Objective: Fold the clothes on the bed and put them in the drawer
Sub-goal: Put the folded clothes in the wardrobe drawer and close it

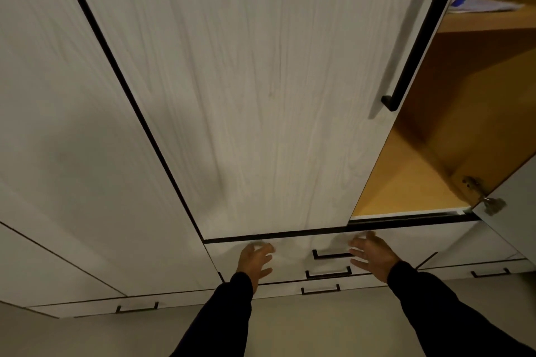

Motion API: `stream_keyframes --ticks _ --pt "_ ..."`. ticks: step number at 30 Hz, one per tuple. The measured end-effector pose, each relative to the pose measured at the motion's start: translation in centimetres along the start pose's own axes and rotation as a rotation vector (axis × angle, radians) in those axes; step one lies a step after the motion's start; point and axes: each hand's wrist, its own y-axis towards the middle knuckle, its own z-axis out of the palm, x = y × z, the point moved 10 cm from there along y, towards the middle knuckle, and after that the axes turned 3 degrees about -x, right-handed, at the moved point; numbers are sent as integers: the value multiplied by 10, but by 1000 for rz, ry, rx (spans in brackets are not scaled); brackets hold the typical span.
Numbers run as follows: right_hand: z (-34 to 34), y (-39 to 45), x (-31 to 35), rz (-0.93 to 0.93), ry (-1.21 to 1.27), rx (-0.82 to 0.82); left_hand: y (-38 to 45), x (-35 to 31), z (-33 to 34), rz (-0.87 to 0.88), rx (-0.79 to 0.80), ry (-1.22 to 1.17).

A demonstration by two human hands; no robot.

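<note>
Both hands reach at the top drawer (290, 255) of a white wardrobe; no clothes or bed in view. Left hand (255, 259) has its fingers spread and relaxed, holding nothing, with the tips at or just off the drawer front left of the handle (330, 254). Right hand (374, 255) is likewise spread and empty, fingers close by the right end of that handle; actual contact can't be told from here, as both hands are a bit blurred.

The drawer sits directly under the closed wardrobe door (246, 95), front flush with the frame, so it looks shut. Two more drawers (327, 274) stack below it, each with its own black bar handle. Its long axis runs left-right across the view, handle parallel to that axis, and the front faces the person, so it travels straight toward or away from them.

Judged step: either pushing the drawer closed or about to open it; can't say which. To do it well, the hands should keep an even load either side of the handle so the drawer doesn't rack on its runners, move along the slide direction only, and keep fingers clear of the gap under the door.

To the right another door (510, 211) stands open on a brown shelf interior (420, 177), with papers (478, 4) on a higher shelf.
</note>
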Motion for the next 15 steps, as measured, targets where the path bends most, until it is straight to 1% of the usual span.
stream_keyframes --ticks 5,8,11,13,15 --pt "4 9 4 6 8 8 9 -1 -2 18 -8 53" --pt "3 21 1 -20 -43 24 14 0 1 43 -10 98" --pt "10 17 1 -47 -18 47 11 3 -1 54 -9 201" --pt "3 19 -4 -92 -14 -16 12 10 -3 111 2 387" --pt "-18 18 -7 -204 -116 -171 9 16 -6 179 -2 580"
